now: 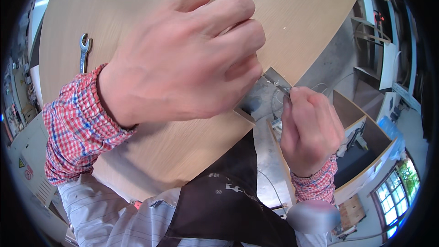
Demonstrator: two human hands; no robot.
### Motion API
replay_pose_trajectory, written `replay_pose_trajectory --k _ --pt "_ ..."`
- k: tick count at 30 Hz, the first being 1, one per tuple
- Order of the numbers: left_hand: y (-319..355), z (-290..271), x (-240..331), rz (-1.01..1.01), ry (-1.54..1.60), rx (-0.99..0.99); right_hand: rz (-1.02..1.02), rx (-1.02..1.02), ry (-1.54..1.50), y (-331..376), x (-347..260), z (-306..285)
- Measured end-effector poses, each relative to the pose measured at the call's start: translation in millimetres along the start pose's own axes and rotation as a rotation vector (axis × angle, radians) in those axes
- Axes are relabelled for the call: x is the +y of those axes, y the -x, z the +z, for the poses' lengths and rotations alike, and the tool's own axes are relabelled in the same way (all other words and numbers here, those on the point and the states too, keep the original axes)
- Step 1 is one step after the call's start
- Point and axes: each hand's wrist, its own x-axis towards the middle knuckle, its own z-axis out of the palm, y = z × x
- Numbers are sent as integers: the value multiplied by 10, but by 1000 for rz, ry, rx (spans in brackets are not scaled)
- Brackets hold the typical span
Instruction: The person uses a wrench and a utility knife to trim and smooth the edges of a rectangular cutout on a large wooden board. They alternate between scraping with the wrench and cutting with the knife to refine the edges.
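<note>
My left hand hangs large and close over a pale wood-grain board, fingers curled into a loose fist. Whatever it may hold is hidden behind the palm. At the right, my right hand is closed in a pinch on a thin, dark metal piece, which reaches toward the left hand at the board's notched edge. Its exact kind does not show. A silver open-ended wrench lies on the board, left of my left hand. Red, white and blue checked cuffs cover both wrists.
An open wooden compartment box with dark contents stands low at the right, near thin cables on the grey floor. Shelving with various items lines the far right. A pale cabinet stands at the left. My black apron touches the near side.
</note>
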Motion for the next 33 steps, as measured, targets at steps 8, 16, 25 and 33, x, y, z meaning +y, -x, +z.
replay_pose_trajectory --k 8,16,25,33 --pt "17 -37 -36 81 -113 -92 -34 -2 21 8 -19 64" --pt "480 -310 215 31 -79 -410 -177 -159 -12 34 -146 87" --pt "48 -59 -49 36 -180 -115 -10 -68 10 -89 -37 -65" --pt "-35 -4 -105 78 -187 -73 -18 -85 65 -79 -10 -45"
